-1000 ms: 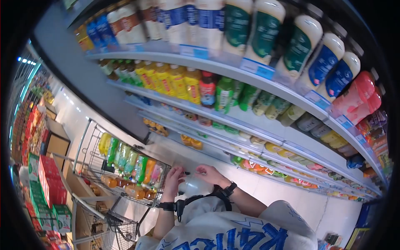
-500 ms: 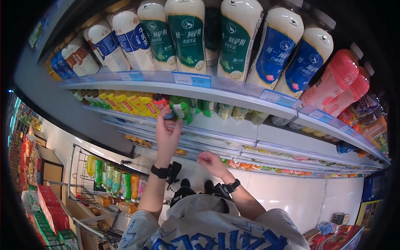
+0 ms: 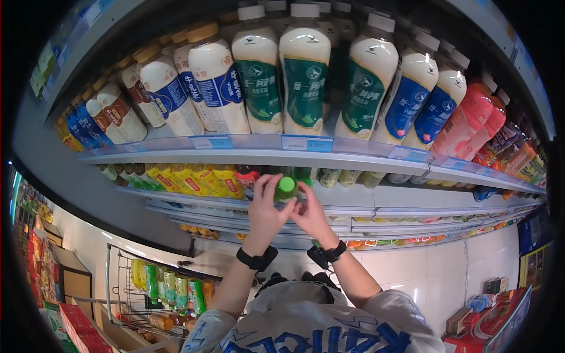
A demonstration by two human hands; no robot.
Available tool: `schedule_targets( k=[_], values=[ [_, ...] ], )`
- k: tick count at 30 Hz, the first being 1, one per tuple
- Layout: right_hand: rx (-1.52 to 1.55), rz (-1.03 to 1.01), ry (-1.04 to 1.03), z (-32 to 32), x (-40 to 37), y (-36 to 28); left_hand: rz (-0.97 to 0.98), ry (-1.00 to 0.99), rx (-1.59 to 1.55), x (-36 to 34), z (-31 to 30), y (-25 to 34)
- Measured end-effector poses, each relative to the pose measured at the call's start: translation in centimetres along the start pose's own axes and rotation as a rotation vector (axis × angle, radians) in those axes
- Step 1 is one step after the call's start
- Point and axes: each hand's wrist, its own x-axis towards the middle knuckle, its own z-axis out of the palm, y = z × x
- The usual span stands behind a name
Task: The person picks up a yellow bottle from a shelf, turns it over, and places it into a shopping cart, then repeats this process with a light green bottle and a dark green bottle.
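Green-capped bottle (image 3: 286,188) sat between both hands, just under the lip of the upper shelf (image 3: 176,154) and in front of the second row of drinks. The fingers (image 3: 272,183) of the left hand (image 3: 266,209) were curled closed around the bottle's left side, reaching up close to the cap. The fingers (image 3: 301,203) of the right hand (image 3: 311,215) were bent in narrow against its right side, lower down, so the green-capped bottle was gripped from both sides and only its cap and a bit of the neck showed. The two hands touched each other below the cap.

A black wristband (image 3: 257,259) ringed the left wrist and a dark watch (image 3: 331,253) the right, with a black strap hanging between them. Both forearms rose from a grey shirt with blue lettering (image 3: 318,335) at the bottom of the view.

Just left of the hands stood a red-capped bottle (image 3: 247,175), and beyond it a row of yellow bottles (image 3: 194,179). A blue price tag (image 3: 307,143) sat on the shelf edge right above the cap. On that upper shelf stood tall cream-coloured bottles (image 3: 305,70) with green and blue labels, and pink bottles (image 3: 468,120) further right. Well below and to the left, a wire cart (image 3: 118,276) held upright bottles of green, yellow and orange drinks.
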Motion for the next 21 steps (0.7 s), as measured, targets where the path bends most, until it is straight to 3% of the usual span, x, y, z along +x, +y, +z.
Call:
schedule_targets(
  k=[1,4,8,10,12,14,15,16,18,20,21],
  values=[
    [-0.198,-0.214,0.001,0.6,1.1,1.0,0.013,-0.009,-0.040,-0.5,-0.1,-0.2],
    [-0.221,-0.224,-0.081,1.7,2.0,1.0,0.048,-0.024,-0.089,-1.8,-0.3,-1.1],
    [-0.271,-0.247,-0.028,3.0,1.8,1.8,-0.115,-0.078,-0.230,-2.0,-1.5,-2.2],
    [-0.225,-0.217,-0.026,3.2,1.4,0.0,-0.099,-0.098,-0.242,-1.8,-2.9,-2.6],
    [-0.403,-0.428,0.036,3.4,0.7,-1.0,0.015,-0.067,-0.317,-1.7,-4.1,-2.8],
    [-0.274,-0.294,0.015,3.4,-1.1,-3.5,0.009,-0.068,-0.376,-2.4,-5.1,-3.3],
    [-0.145,-0.181,-0.004,3.2,-1.6,-4.2,-0.159,-0.091,-0.608,-2.8,-5.6,-3.4],
    [-0.147,-0.182,-0.005,2.8,-2.1,-3.2,-0.331,-0.112,-0.839,-3.0,-6.3,-3.2],
    [-0.083,-0.212,0.175,2.0,-3.5,-0.4,-0.399,-0.124,-1.003,-3.2,-7.8,-3.0],
    [-0.138,-0.190,0.204,1.6,-4.8,0.2,-0.511,-0.110,-1.283,-3.9,-8.4,-3.3],
    [0.264,0.066,0.013,1.5,-5.3,0.2,-0.490,-0.114,-1.351,-4.1,-8.3,-3.5]
  ],
)
